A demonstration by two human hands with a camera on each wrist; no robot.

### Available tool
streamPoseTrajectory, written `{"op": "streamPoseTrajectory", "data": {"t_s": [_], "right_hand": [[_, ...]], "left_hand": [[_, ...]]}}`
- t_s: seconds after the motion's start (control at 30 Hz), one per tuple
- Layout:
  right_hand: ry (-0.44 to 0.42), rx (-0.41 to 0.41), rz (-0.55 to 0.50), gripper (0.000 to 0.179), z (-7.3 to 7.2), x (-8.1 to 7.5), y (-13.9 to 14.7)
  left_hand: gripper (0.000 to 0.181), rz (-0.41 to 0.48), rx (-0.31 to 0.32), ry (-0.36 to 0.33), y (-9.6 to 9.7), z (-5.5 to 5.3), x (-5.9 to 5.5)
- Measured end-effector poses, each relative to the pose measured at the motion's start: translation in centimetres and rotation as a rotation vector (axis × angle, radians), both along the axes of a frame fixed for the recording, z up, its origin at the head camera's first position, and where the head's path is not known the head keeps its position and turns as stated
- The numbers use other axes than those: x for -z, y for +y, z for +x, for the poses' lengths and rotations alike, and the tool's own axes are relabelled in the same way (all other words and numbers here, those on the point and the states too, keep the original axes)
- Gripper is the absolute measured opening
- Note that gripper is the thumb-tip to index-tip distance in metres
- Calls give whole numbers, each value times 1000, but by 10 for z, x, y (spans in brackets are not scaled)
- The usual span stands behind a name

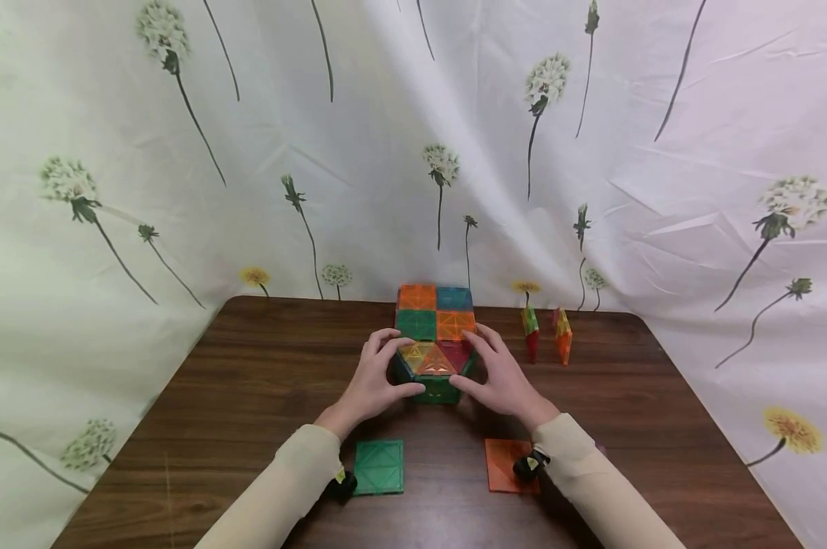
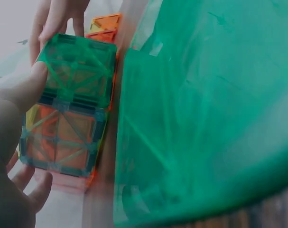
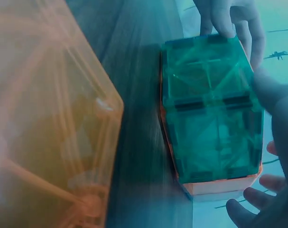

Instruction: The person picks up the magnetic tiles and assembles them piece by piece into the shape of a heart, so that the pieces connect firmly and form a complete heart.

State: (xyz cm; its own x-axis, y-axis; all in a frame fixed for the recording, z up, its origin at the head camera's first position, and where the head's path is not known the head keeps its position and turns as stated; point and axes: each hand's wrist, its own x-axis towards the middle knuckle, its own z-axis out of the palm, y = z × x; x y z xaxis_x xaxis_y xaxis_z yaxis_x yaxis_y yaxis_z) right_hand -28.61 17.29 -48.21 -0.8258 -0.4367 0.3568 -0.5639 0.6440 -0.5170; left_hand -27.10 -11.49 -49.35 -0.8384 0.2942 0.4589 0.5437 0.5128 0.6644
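Note:
A box built of translucent magnetic tiles (image 1: 416, 325) stands at the middle of the table's far part. Its top shows orange, green and blue squares, and towards me yellow, orange and magenta triangles (image 1: 456, 352). My left hand (image 1: 374, 379) holds its near left corner, with the thumb on the front and the index fingertip at the top edge. On the near right corner, my right hand (image 1: 505, 379) grips likewise, thumb by the green front wall (image 1: 439, 392). The left wrist view shows the left thumb against a green square (image 2: 77, 71) of the wall.
A green square tile (image 1: 379, 467) lies flat near my left wrist. An orange square tile (image 1: 502, 461) lies partly under my right wrist. Two thin upright groups of tiles, red-green (image 1: 531, 335) and orange (image 1: 563, 339), stand back right. Behind the wooden table (image 1: 262, 389) hangs a flowered curtain (image 1: 379, 152).

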Motion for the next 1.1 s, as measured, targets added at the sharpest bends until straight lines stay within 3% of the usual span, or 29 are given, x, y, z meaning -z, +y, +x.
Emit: {"op": "streamPoseTrajectory", "data": {"t_s": [0.2, 0.5, 0.73, 0.97, 1.1], "right_hand": [[-42, -6, 87, 85, -6, 0, 1], [33, -37, 110, 72, -4, -10, 0], [128, -74, 108, 50, -4, -15, -3], [150, -110, 133, 47, 2, -20, -11], [149, -139, 143, 48, 7, -22, -15]], "left_hand": [[70, 4, -15, -4, 2, -1, 0], [66, 17, -40, 17, -12, -4, -8], [41, 54, -83, 29, -26, -7, -11], [20, 29, -50, 70, -26, -4, -13], [28, 7, -59, 13, -25, -1, -15]]}}
